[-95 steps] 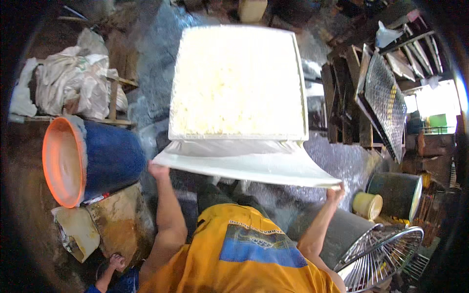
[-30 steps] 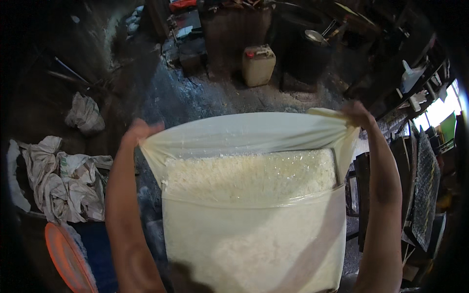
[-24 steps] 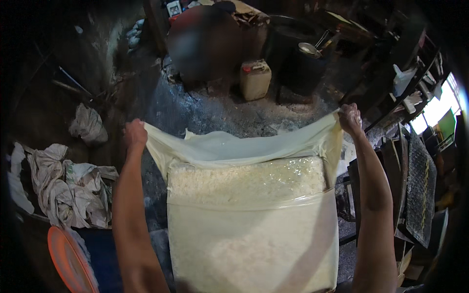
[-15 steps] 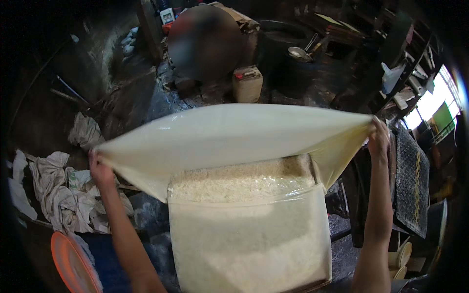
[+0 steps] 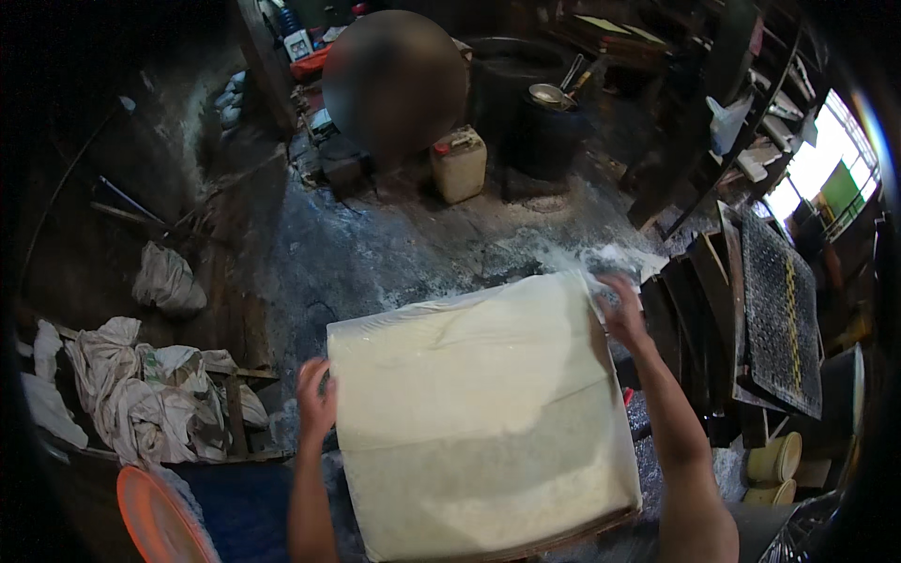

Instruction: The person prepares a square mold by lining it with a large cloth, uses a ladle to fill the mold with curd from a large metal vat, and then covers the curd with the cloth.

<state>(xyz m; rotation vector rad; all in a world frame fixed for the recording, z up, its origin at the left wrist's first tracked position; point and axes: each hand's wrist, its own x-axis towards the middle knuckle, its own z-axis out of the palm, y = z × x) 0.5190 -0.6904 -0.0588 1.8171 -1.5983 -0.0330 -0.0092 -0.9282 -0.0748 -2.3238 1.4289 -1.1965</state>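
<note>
A square slab-filled frame [image 5: 483, 413] lies in front of me, its top covered by a pale, damp, thin cloth with a crease across it. My left hand [image 5: 315, 394] is beside the cloth's far left corner, fingers apart and slightly curled, holding nothing that I can see. My right hand [image 5: 621, 310] is open at the far right corner, fingers spread beside the edge.
An orange-rimmed blue drum [image 5: 160, 516] and heaped sacks [image 5: 155, 394] are on the left. Leaning racks [image 5: 779, 310] and pale buckets [image 5: 774, 455] stand right. Ahead on the wet floor are a jerrycan [image 5: 460, 169] and dark pot [image 5: 544, 136]; a round blur hides the area behind.
The cloth, stretched high and wide between my hands, now lies over the formerly exposed strip. My hands have let go; the left moved inward and down, the right inward.
</note>
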